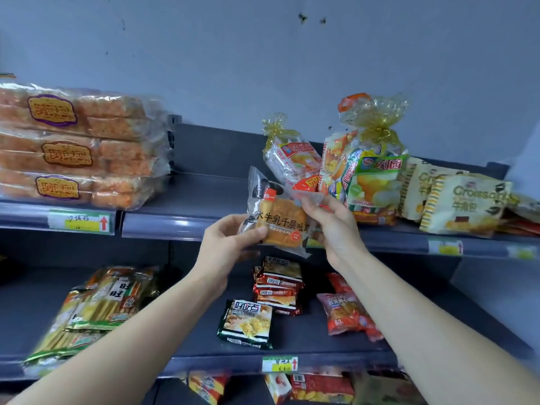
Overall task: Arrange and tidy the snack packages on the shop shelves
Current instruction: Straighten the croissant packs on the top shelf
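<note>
A clear-wrapped toast bread package (277,217) with black Chinese lettering is held in front of the upper shelf (187,220). My left hand (230,244) grips its lower left edge. My right hand (333,226) pinches its upper right corner. Behind it on the upper shelf stand two gold-ribboned bags of small cakes (292,159) (371,171). Croissant bags (464,203) lean to their right.
Three stacked bread loaves (76,150) fill the upper shelf's left end. On the lower shelf (204,361) lie rice cracker bags (96,305), a green-black biscuit pack (248,323), stacked red-brown packs (279,287) and a red snack bag (344,314). More packages show below.
</note>
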The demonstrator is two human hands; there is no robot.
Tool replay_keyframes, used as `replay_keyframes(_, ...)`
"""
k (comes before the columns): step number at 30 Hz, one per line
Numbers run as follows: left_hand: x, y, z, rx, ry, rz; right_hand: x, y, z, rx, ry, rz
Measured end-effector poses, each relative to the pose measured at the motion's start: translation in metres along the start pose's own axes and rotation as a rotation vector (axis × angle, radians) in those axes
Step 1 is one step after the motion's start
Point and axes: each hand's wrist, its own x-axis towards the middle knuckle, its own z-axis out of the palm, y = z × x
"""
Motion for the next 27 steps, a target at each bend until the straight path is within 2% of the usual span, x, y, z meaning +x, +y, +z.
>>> replay_keyframes(6, -0.022, -0.061, 0.052, 0.249, 0.057, -0.059, -0.026, 0.011, -0.075, -0.134, 0.050, -0.013)
replay_keyframes(10, -0.036, -0.106, 0.100, 0.374, 0.148, -0.064, -0.040, 0.025, -0.129, -0.225, 0.074, 0.060)
replay_keyframes(14, -0.055, -0.147, 0.144, 0.402, 0.171, -0.092, -0.058, 0.054, -0.181, -0.244, 0.114, 0.137)
replay_keyframes(20, -0.068, -0.199, 0.190, 0.356, 0.280, -0.253, -0.081, 0.111, -0.229, -0.324, 0.183, 0.221)
replay_keyframes(27, -0.046, -0.257, 0.227, 0.394, 0.242, -0.352, -0.064, 0.168, -0.270, -0.307, 0.289, 0.335)
